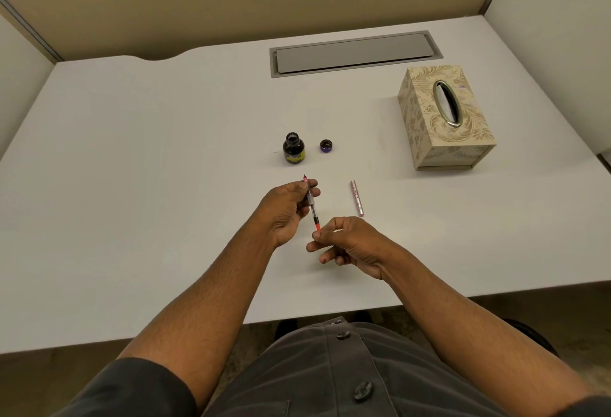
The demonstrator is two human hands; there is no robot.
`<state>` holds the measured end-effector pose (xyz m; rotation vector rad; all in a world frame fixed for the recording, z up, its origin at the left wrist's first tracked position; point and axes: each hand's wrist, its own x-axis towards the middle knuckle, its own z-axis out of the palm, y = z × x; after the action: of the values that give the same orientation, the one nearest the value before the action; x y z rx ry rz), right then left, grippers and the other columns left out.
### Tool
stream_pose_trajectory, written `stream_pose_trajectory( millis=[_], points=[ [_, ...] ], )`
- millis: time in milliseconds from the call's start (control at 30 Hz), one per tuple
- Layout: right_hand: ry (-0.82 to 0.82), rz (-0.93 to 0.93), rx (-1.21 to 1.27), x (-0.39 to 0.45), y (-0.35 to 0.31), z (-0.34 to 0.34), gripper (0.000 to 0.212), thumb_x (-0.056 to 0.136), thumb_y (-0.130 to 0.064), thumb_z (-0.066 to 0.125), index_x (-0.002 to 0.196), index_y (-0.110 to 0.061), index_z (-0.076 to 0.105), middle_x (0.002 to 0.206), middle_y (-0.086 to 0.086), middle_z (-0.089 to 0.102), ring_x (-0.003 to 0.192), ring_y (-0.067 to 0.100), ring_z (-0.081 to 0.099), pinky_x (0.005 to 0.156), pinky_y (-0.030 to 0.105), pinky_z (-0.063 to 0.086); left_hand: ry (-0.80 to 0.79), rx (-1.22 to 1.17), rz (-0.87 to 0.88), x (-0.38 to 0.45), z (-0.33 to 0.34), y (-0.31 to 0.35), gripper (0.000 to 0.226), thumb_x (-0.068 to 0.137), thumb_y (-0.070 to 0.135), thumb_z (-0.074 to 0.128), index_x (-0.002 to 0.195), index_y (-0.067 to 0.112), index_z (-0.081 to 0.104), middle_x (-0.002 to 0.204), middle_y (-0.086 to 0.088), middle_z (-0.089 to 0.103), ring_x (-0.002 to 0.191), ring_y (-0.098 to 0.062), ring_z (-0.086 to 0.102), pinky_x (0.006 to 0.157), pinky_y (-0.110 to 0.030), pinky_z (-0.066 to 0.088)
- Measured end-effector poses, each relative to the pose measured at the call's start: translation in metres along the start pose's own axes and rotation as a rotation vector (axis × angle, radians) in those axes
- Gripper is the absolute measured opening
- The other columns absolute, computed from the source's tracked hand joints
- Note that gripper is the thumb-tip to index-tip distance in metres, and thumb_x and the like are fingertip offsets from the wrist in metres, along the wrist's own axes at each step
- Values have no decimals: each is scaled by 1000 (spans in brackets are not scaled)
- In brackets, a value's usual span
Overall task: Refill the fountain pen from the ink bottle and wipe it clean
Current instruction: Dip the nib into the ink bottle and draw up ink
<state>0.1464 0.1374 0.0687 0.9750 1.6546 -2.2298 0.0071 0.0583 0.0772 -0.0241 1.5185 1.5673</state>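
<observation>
Bottle label yellow, print too small to read. Pen (312,204) held above the desk (132,152), nib away from the person: clear body, red rear end, partly hidden by fingers. Left hand (287,210) grips its front; right hand (344,244) pinches the red end. Ink bottle (293,148) open, its cap (326,145) beside it. Pink pen barrel (356,198) lies right. Tissue box (443,119) far right.

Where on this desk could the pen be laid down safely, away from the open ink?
The widest bare patch is the desk left of the ink bottle. Another lies between the pink barrel and the tissue box. It is crowded in the middle, where the bottle, its cap, the barrel and both hands sit close.
</observation>
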Motion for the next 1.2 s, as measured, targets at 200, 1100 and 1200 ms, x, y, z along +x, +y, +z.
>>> stream_pose_trajectory(
  millis=[200, 1100, 1200],
  points=[
    [-53, 47, 57, 1, -2, -2, 26, 94, -28, 59, 109, -7, 66, 104, 11, 75, 70, 16, 66, 60, 23, 46, -2, 23, 6, 3, -1, 0, 22, 100, 13, 45, 96, 11, 66, 90, -4, 67, 79, -9, 55, 71, -21, 40],
    [-34, 2, 16, 3, 2, -1, 13, 91, -23, 67, 84, -13, 62, 100, 13, 76, 64, 15, 65, 57, 23, 44, -15, 6, 3, 1, 0, 0, 22, 100, 12, 45, 97, 11, 67, 91, -4, 68, 84, -11, 56, 74, -23, 41],
    [-20, -1, 8, 4, 2, 0, 17, 87, -25, 71, 84, -12, 61, 100, 11, 76, 65, 15, 65, 58, 24, 44, -16, 8, 5, 1, 0, 0, 22, 100, 13, 45, 97, 11, 67, 91, -4, 68, 85, -12, 56, 75, -24, 41]
  ],
)
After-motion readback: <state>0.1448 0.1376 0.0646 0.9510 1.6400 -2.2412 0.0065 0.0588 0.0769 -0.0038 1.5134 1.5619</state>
